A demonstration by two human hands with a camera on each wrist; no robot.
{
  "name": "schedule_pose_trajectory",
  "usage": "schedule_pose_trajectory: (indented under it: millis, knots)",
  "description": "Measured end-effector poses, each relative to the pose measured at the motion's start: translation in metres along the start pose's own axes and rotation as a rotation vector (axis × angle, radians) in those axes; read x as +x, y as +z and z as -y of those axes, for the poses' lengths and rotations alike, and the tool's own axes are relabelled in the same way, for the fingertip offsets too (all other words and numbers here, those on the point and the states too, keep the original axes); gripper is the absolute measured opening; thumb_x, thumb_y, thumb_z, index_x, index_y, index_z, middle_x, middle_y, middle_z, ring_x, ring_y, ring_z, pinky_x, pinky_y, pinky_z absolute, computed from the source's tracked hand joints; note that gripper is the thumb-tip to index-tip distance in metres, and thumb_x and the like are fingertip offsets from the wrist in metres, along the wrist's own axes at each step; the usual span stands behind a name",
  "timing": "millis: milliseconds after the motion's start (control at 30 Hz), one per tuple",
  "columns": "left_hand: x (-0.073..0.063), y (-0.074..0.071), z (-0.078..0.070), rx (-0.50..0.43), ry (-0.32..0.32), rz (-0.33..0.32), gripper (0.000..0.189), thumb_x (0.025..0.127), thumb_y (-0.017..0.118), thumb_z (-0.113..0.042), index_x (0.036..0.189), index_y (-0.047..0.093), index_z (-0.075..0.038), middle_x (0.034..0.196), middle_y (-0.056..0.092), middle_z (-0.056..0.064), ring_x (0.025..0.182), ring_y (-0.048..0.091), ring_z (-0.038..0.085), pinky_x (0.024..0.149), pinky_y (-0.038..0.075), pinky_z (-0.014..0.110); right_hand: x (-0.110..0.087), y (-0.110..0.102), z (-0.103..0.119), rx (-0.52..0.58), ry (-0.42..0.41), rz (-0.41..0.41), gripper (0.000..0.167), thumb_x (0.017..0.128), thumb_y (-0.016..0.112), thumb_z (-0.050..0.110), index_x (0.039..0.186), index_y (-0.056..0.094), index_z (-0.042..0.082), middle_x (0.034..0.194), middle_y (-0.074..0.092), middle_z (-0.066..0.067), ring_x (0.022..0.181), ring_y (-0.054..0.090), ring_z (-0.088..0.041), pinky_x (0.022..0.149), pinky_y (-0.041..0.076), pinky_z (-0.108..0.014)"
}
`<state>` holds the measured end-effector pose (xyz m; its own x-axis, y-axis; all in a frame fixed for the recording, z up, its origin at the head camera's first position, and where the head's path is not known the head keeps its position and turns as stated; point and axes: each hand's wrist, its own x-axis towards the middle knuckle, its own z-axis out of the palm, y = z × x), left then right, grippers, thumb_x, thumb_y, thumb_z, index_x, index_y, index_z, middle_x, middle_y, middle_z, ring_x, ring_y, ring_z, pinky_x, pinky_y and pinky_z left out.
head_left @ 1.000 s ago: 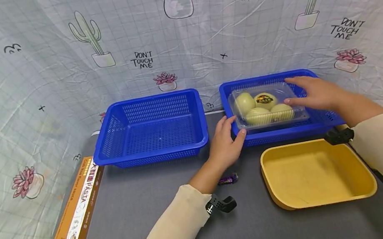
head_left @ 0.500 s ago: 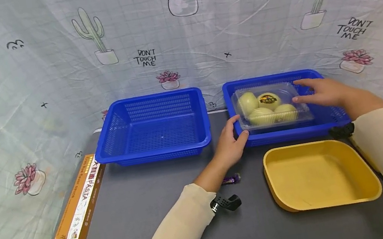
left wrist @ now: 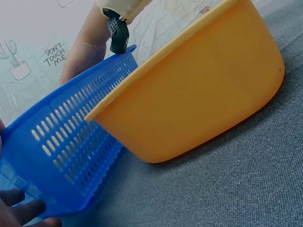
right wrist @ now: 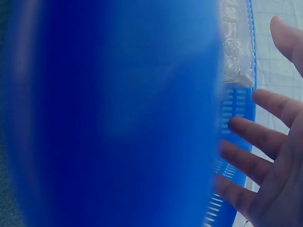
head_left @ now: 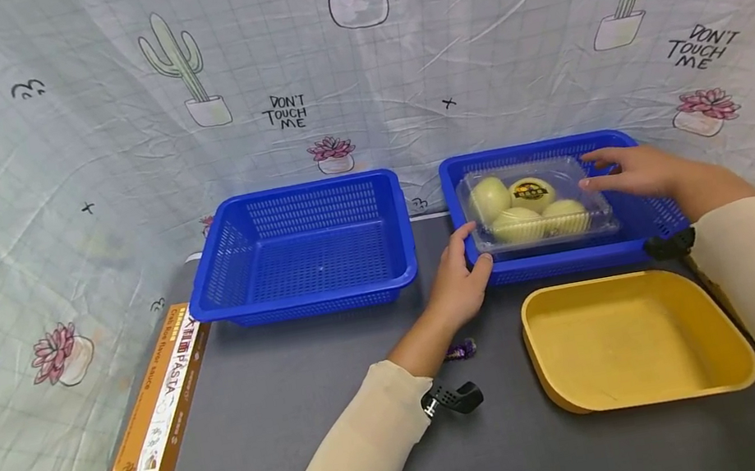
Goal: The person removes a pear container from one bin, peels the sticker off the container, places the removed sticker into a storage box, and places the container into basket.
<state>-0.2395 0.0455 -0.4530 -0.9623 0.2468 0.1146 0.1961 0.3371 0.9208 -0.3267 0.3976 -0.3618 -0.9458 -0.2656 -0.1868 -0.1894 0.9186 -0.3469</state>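
Observation:
A clear plastic fruit box (head_left: 581, 222) lies in the right blue basket (head_left: 577, 261), toward its left side. Inside are several pale green round fruits (head_left: 491, 200), one bearing a dark label. My left hand (head_left: 456, 281) touches the basket's front left corner with its fingertips; in the left wrist view its fingers (left wrist: 28, 210) lie fairly straight along the outer wall. Over the basket's right part is my right hand (head_left: 644, 170), its thumb and forefinger beside the box's right edge. The right wrist view shows those fingers (right wrist: 255, 135) spread, holding nothing.
Another blue basket (head_left: 306, 299) stands to the left. A yellow tub (head_left: 635, 342) is in front of the right basket. A long orange-and-white pasta box (head_left: 158, 401) lies at the left, and a small purple wrapped item (head_left: 462, 350) near my left wrist.
My right hand has drawn slightly right, from over the fruit box's lid to its right edge. The left hand stays at the basket corner. The head view has shifted a little.

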Motion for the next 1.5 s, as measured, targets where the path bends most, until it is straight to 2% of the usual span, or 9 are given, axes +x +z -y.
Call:
schedule_pose_trajectory:
  millis: [567, 800, 933, 1100, 1233, 1500]
  knots:
    - [-0.001, -0.001, -0.003, -0.001, -0.021, 0.0, 0.058, 0.107, 0.056, -0.027, 0.164, 0.041, -0.025, 0.165, 0.043, 0.009, 0.149, 0.044, 0.022, 0.122, 0.036, 0.047, 0.015, -0.007, -0.003, 0.086, 0.009, 0.142, 0.083, 0.108, 0.058, 0.045, 0.163, 0.027, -0.009, 0.155, 0.036, -0.045, 0.139, 0.036, -0.066, 0.107, 0.032, -0.081]
    - [-0.001, -0.001, -0.002, 0.019, -0.019, 0.01, 0.058, 0.107, 0.054, -0.027, 0.164, 0.04, -0.026, 0.165, 0.043, 0.011, 0.15, 0.043, 0.022, 0.122, 0.036, 0.047, 0.024, 0.001, -0.009, 0.209, 0.032, 0.202, 0.09, 0.11, 0.056, 0.044, 0.166, 0.01, -0.009, 0.161, 0.019, -0.047, 0.143, 0.025, -0.068, 0.108, 0.031, -0.08]
    - [-0.001, 0.001, -0.002, 0.018, -0.015, 0.016, 0.058, 0.108, 0.052, -0.028, 0.164, 0.039, -0.026, 0.164, 0.043, 0.011, 0.149, 0.044, 0.023, 0.121, 0.036, 0.048, 0.025, 0.008, -0.014, 0.276, 0.046, 0.208, 0.091, 0.111, 0.055, 0.044, 0.167, 0.004, -0.006, 0.161, 0.016, -0.047, 0.144, 0.024, -0.067, 0.106, 0.035, -0.08]
    - [-0.003, 0.002, 0.0, 0.045, -0.043, 0.015, 0.059, 0.107, 0.049, -0.029, 0.165, 0.037, -0.03, 0.163, 0.043, 0.013, 0.148, 0.046, 0.026, 0.119, 0.038, 0.05, 0.029, 0.017, -0.02, 0.333, 0.05, 0.227, 0.092, 0.112, 0.054, 0.045, 0.169, -0.001, -0.003, 0.163, 0.011, -0.047, 0.146, 0.021, -0.067, 0.106, 0.037, -0.079]
    - [-0.004, 0.004, 0.001, 0.056, -0.038, 0.028, 0.059, 0.108, 0.048, -0.029, 0.165, 0.035, -0.03, 0.164, 0.042, 0.013, 0.148, 0.045, 0.027, 0.119, 0.038, 0.051, 0.03, 0.021, -0.025, 0.332, 0.056, 0.236, 0.095, 0.111, 0.055, 0.045, 0.168, -0.003, -0.003, 0.163, 0.009, -0.048, 0.146, 0.021, -0.068, 0.105, 0.039, -0.078]
    - [-0.002, 0.003, 0.001, 0.046, -0.028, 0.034, 0.059, 0.108, 0.046, -0.03, 0.166, 0.033, -0.031, 0.165, 0.04, 0.014, 0.149, 0.044, 0.029, 0.119, 0.038, 0.052, 0.036, 0.012, -0.023, 0.315, 0.059, 0.24, 0.096, 0.109, 0.058, 0.047, 0.169, 0.0, -0.002, 0.163, 0.009, -0.048, 0.145, 0.021, -0.068, 0.103, 0.04, -0.078]
